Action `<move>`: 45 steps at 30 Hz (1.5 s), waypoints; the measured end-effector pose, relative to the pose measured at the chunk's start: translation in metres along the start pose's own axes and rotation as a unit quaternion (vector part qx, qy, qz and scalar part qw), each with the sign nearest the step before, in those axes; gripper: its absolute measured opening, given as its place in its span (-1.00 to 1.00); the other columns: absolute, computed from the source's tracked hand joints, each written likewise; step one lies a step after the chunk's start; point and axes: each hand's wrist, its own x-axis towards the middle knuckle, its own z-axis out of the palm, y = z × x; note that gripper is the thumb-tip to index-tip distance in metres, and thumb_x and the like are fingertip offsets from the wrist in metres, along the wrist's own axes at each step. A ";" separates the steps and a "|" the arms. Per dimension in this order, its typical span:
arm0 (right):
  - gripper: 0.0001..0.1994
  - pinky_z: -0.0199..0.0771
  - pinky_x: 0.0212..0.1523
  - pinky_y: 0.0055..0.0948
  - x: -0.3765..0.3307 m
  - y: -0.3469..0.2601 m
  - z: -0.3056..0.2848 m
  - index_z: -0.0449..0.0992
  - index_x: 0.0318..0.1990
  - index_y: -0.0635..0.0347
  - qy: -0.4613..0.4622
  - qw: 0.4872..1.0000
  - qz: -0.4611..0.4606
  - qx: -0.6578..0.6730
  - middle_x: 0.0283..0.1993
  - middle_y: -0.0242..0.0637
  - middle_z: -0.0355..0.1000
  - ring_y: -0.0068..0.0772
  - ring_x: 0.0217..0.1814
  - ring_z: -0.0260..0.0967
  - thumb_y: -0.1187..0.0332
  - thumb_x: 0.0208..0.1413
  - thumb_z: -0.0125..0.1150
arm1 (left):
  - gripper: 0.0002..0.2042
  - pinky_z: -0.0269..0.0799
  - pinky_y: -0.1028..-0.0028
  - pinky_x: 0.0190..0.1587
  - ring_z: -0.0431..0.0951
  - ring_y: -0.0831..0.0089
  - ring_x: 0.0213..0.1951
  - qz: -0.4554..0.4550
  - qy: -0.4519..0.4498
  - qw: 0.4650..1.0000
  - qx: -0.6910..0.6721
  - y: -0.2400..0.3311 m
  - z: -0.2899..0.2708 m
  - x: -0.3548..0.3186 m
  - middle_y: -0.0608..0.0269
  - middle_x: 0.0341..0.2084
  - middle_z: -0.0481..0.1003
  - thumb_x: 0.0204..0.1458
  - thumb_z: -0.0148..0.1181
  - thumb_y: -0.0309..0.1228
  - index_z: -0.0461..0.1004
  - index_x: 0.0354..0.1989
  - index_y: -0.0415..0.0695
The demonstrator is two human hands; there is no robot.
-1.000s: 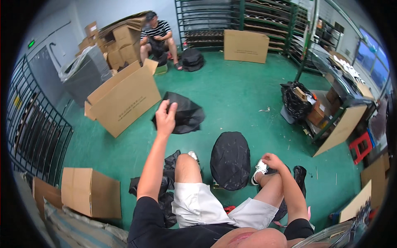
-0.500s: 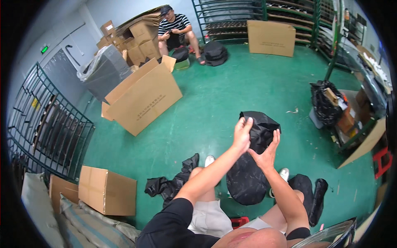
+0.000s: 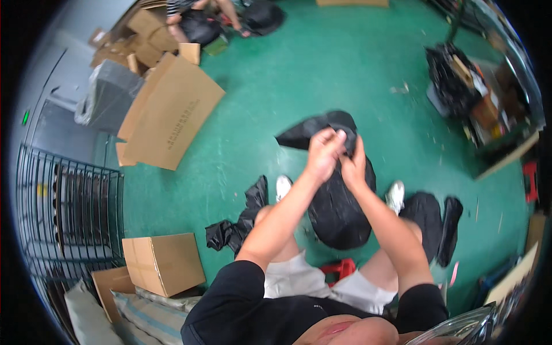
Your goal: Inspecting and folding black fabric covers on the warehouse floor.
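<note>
Both hands hold a black cloth piece (image 3: 307,130) out in front of me, above the floor. One end of the cloth spreads to a point on the left, and the other bunches up around my fingers. My left hand (image 3: 325,150) is closed on it, thumb and fingers pinching the material. Beside it, my right hand (image 3: 353,165) grips the bunched right side, its fingers partly hidden by the cloth. Under my hands, a big rounded black bundle (image 3: 340,215) stands between my feet; the cloth and my hands cover its upper part.
Crumpled black material (image 3: 236,227) lies by my left foot. Black bundles (image 3: 422,221) lie by my right foot. A large carton (image 3: 178,115) stands ahead left, a smaller carton (image 3: 164,261) nearer. At right is a cluttered shelf (image 3: 489,109). Far left, a person (image 3: 198,14) sits.
The view has tilted downward. The cloth, upright and boxy before, now swings out flat to the left. My hands have come closer together, and the right hand's spread fingers have closed in.
</note>
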 end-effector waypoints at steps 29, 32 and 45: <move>-0.74 0.47 -0.11 -0.47 0.013 -0.044 -0.049 0.48 -0.06 0.29 -0.048 0.917 0.268 0.291 -0.18 -0.29 0.50 -0.48 -0.20 0.44 0.46 0.16 -0.07 | -0.82 0.47 0.31 -0.24 0.58 0.07 -0.30 0.281 0.052 0.718 0.635 0.024 -0.012 -0.026 0.02 -0.39 0.57 -0.09 0.37 -0.48 0.53 -0.36 -0.29; -0.71 0.57 -0.13 -0.31 0.020 -0.020 -0.063 0.48 -0.02 0.34 -0.060 0.872 0.335 0.352 -0.10 -0.17 0.52 -0.32 -0.22 0.53 0.37 0.22 -0.08 | -0.78 0.48 0.41 -0.18 0.60 0.34 -0.30 0.261 0.013 0.774 0.577 0.025 -0.002 -0.028 0.11 -0.39 0.60 -0.09 0.41 -0.45 0.55 -0.32 -0.31; -0.63 0.56 0.01 -0.10 0.021 -0.007 -0.063 0.47 -0.01 0.37 -0.143 0.736 0.395 0.531 -0.07 0.00 0.53 -0.08 -0.11 0.54 0.29 0.24 -0.17 | -0.37 0.33 0.22 0.13 0.40 0.12 0.13 0.349 -0.009 0.695 0.629 0.036 0.003 -0.035 -0.02 0.18 0.32 -0.10 0.42 -0.28 0.33 0.17 -0.20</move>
